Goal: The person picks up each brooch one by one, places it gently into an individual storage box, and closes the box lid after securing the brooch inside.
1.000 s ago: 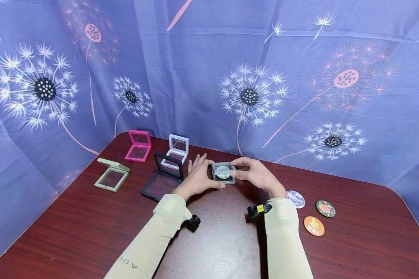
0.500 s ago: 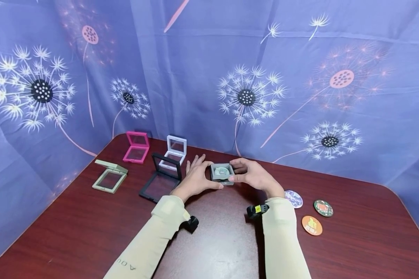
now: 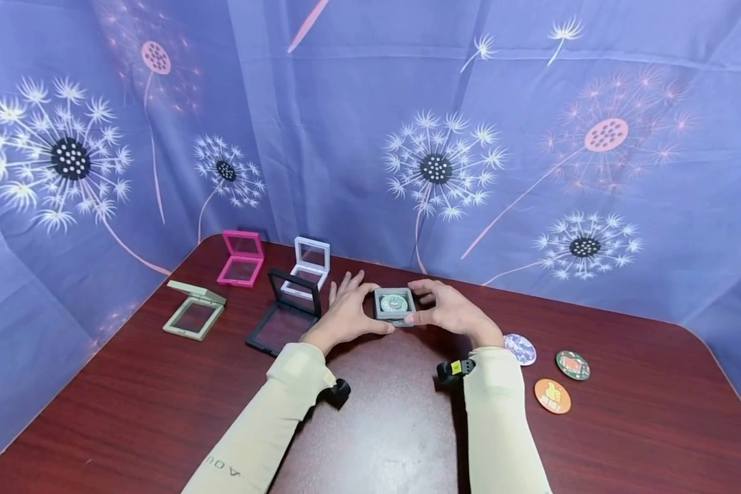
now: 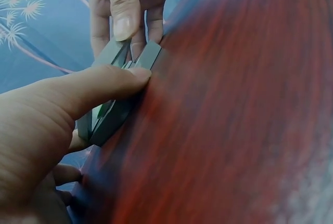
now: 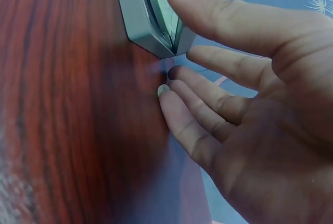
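A small grey hinged display frame [image 3: 394, 318], with a round green badge [image 3: 394, 302] showing through its window, lies near the table's back edge between my hands. My left hand [image 3: 348, 317] grips its left side, thumb along the near edge of the base [image 4: 117, 117]. From the right, my right hand [image 3: 452, 314] pinches the lid [image 5: 183, 39] between thumb and fingers, the lower fingers extended below. In both wrist views the lid stands slightly apart from the base, leaving a wedge-shaped gap with the clear film inside.
Left of my hands stand open display frames: black [image 3: 276, 329], white [image 3: 313, 264], pink [image 3: 241, 269] and pale green [image 3: 193, 318]. By my right sleeve lie round badges: purple-white [image 3: 521, 349], dark green [image 3: 572, 365] and orange [image 3: 552, 396]. A dandelion-print cloth [image 3: 339, 137] hangs behind the table.
My right hand has brought the grey frame's lid down toward the base, its thumb moving slightly nearer to me. My left hand has stayed on the frame.
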Demonstrator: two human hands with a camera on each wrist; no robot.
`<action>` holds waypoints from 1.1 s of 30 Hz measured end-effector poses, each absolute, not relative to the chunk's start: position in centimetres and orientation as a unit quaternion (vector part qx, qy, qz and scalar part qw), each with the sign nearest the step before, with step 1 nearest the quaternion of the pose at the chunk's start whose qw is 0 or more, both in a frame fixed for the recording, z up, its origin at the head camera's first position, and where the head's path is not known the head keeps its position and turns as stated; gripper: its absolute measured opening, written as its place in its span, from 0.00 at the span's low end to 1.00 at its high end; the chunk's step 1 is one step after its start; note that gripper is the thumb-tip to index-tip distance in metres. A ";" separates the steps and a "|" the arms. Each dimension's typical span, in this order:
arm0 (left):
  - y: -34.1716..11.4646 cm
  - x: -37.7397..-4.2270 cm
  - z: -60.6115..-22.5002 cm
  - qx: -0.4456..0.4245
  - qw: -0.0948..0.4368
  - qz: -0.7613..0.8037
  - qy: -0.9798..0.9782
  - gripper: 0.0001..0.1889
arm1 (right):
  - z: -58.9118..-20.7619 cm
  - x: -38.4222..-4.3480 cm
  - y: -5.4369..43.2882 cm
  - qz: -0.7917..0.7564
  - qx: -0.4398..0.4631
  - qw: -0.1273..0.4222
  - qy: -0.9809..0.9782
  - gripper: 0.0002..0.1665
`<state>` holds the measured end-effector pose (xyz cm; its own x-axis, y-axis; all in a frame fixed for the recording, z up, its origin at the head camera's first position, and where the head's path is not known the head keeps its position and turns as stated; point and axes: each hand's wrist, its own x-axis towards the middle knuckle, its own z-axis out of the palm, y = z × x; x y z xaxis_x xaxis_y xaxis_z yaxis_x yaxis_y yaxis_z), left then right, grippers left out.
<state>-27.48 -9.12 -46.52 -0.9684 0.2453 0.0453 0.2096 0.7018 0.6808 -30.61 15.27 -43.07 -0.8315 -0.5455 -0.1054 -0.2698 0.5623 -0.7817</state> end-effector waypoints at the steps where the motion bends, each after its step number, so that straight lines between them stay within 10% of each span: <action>1: -9.1 -27.5 -46.5 0.125 0.025 0.365 0.922 0.45 | -43.1 -30.6 15.3 -0.402 -0.234 0.170 0.869 0.44; 33: -9.1 -27.6 -46.4 0.117 0.039 0.375 0.919 0.42 | -42.9 -30.4 15.1 -0.410 -0.209 0.186 0.868 0.44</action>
<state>-27.58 -9.06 -46.37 -0.9697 0.2438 0.0154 0.1851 0.6923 0.6975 -30.42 15.11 -42.89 -0.8433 -0.5157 -0.1510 -0.2114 0.5768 -0.7891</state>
